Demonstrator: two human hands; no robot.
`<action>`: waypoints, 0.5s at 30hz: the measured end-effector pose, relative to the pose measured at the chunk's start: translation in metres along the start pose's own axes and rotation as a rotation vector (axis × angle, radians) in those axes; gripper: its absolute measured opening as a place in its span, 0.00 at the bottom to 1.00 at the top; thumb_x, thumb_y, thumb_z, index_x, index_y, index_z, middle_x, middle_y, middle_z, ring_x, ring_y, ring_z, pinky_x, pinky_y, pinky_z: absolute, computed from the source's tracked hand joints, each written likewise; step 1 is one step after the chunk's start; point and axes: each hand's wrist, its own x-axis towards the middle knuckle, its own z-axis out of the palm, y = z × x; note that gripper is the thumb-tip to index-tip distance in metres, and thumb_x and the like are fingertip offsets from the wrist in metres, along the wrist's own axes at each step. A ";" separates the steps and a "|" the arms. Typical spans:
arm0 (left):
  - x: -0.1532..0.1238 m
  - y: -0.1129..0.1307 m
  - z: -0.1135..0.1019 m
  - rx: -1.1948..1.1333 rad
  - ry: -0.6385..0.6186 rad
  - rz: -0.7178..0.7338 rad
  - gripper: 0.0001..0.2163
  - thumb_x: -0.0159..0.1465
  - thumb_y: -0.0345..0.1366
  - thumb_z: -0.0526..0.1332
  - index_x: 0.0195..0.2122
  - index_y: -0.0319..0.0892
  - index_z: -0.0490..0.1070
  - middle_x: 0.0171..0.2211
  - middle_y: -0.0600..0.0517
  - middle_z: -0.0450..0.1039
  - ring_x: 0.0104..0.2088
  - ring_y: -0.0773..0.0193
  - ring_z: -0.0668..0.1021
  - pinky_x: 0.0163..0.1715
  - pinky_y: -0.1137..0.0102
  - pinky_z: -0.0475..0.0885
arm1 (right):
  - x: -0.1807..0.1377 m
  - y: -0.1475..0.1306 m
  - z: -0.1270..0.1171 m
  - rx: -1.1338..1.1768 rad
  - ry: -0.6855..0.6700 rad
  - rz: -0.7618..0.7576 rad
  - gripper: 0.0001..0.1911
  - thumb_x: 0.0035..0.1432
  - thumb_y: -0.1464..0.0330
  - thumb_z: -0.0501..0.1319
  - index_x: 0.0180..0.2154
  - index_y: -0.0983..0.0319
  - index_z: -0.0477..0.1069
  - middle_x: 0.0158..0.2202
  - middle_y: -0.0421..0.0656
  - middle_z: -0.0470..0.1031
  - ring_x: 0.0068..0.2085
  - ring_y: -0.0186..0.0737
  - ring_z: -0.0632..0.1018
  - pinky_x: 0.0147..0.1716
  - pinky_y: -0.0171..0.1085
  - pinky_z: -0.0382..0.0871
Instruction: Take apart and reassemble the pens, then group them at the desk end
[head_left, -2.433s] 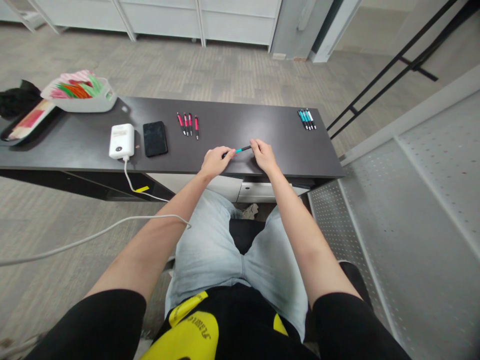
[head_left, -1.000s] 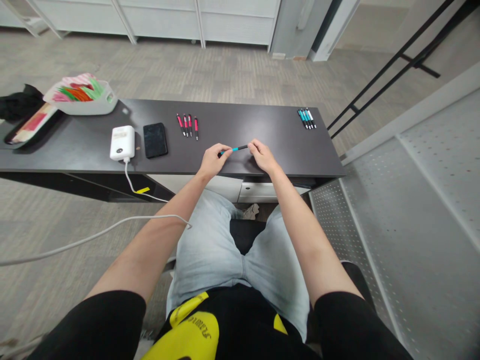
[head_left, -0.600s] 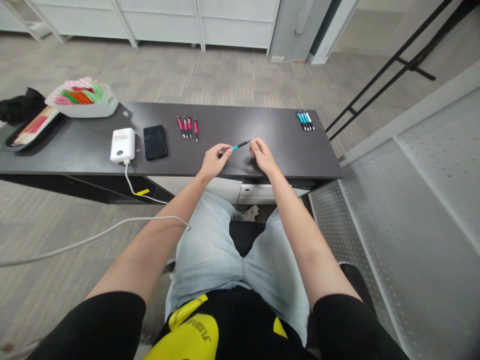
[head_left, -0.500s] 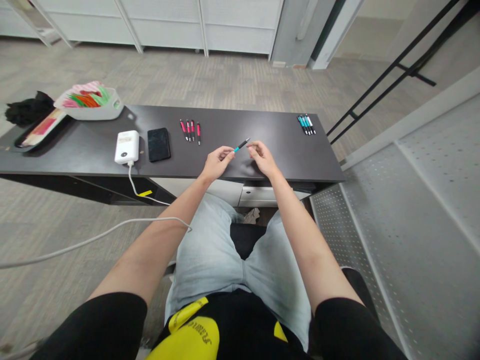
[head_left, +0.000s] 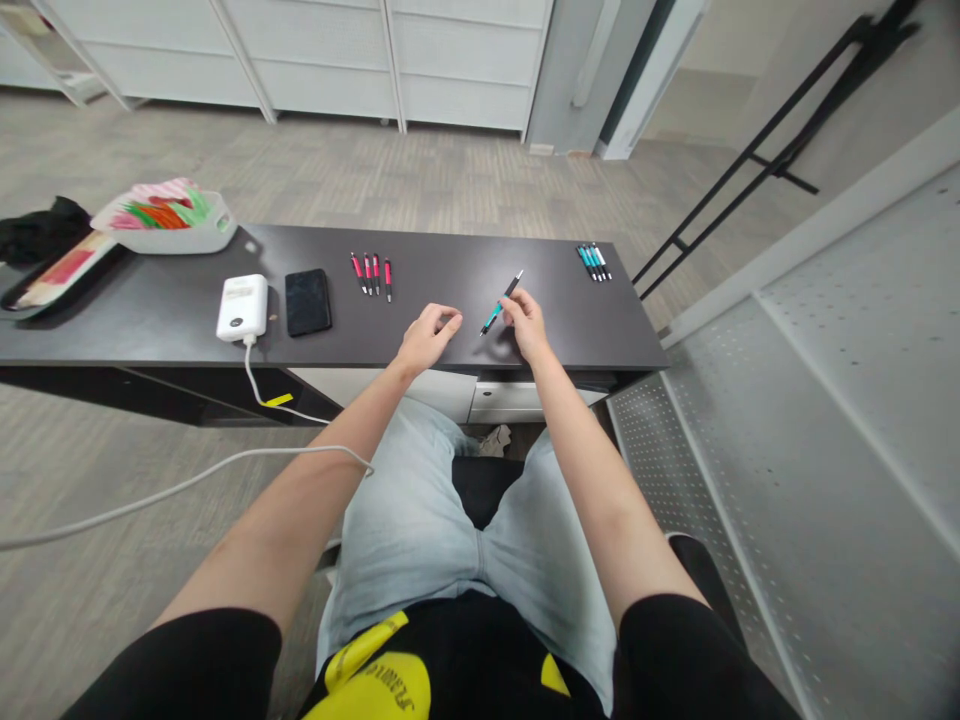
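Observation:
My right hand [head_left: 523, 318] pinches a blue-and-black pen [head_left: 492, 319] between thumb and fingers. The pen is tilted above the dark tabletop, its black end pointing up and away. To its left, my left hand [head_left: 429, 338] hovers at the table's front part, loosely curled with thumb and fingers a little apart and nothing in it. A row of several blue-and-black pens [head_left: 593, 262] lies at the far right of the table. Several pink-and-black pens [head_left: 371, 274] lie side by side left of centre, beyond my left hand.
A black phone-like slab [head_left: 307, 302] and a white power bank [head_left: 242, 307] with a white cable [head_left: 187, 487] are on the left of the dark table [head_left: 442, 262]. Farther left stand a white basket [head_left: 176, 240] of colourful items and a black tray [head_left: 64, 290]. A perforated grey panel [head_left: 810, 400] rises at the right.
The pen has passed from my left hand to my right hand, and its angle is steeper. My left hand has let go of it. The view has shifted slightly.

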 end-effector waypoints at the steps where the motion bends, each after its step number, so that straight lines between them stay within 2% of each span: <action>1: -0.003 0.006 -0.002 0.110 -0.044 -0.002 0.14 0.78 0.51 0.69 0.55 0.48 0.84 0.62 0.41 0.81 0.45 0.51 0.88 0.60 0.52 0.81 | 0.002 0.001 -0.001 0.046 0.053 0.013 0.26 0.67 0.44 0.75 0.37 0.52 0.65 0.32 0.36 0.68 0.32 0.40 0.68 0.34 0.42 0.69; 3: -0.010 0.018 -0.007 0.325 -0.179 0.077 0.23 0.74 0.51 0.74 0.65 0.46 0.81 0.71 0.35 0.74 0.60 0.39 0.86 0.72 0.43 0.74 | 0.005 0.003 -0.001 0.175 0.157 0.040 0.28 0.65 0.46 0.78 0.36 0.52 0.64 0.29 0.34 0.65 0.29 0.36 0.63 0.29 0.39 0.61; 4: -0.013 0.024 -0.009 0.408 -0.238 0.103 0.28 0.74 0.52 0.74 0.69 0.45 0.78 0.74 0.33 0.71 0.68 0.33 0.81 0.75 0.40 0.71 | 0.006 0.003 -0.002 0.240 0.201 0.054 0.28 0.63 0.48 0.79 0.36 0.53 0.64 0.28 0.33 0.64 0.28 0.35 0.61 0.28 0.38 0.58; 7: -0.018 0.037 -0.012 0.524 -0.302 0.093 0.35 0.77 0.54 0.68 0.79 0.40 0.70 0.77 0.27 0.66 0.79 0.30 0.70 0.78 0.38 0.67 | 0.004 0.001 -0.008 0.331 0.247 0.065 0.25 0.62 0.54 0.80 0.37 0.52 0.64 0.24 0.29 0.63 0.27 0.34 0.60 0.27 0.35 0.53; 9: -0.017 0.039 -0.014 0.546 -0.323 0.087 0.38 0.78 0.56 0.66 0.81 0.37 0.66 0.78 0.25 0.65 0.80 0.30 0.69 0.78 0.37 0.67 | 0.001 -0.003 -0.018 0.323 0.228 0.047 0.23 0.60 0.57 0.81 0.39 0.51 0.66 0.23 0.28 0.68 0.27 0.34 0.63 0.27 0.34 0.55; 11: -0.013 0.037 -0.017 0.565 -0.369 0.106 0.38 0.77 0.57 0.65 0.80 0.38 0.67 0.77 0.26 0.66 0.78 0.29 0.70 0.77 0.35 0.68 | -0.002 -0.006 -0.035 0.294 0.216 0.022 0.22 0.56 0.58 0.81 0.39 0.50 0.68 0.25 0.30 0.76 0.26 0.36 0.66 0.28 0.34 0.59; 15: 0.001 0.031 -0.028 0.585 -0.418 0.148 0.31 0.78 0.56 0.58 0.75 0.45 0.74 0.75 0.29 0.70 0.72 0.31 0.75 0.74 0.36 0.70 | -0.003 -0.010 -0.080 0.110 0.249 -0.001 0.15 0.54 0.54 0.77 0.37 0.49 0.74 0.32 0.37 0.86 0.30 0.42 0.75 0.31 0.39 0.71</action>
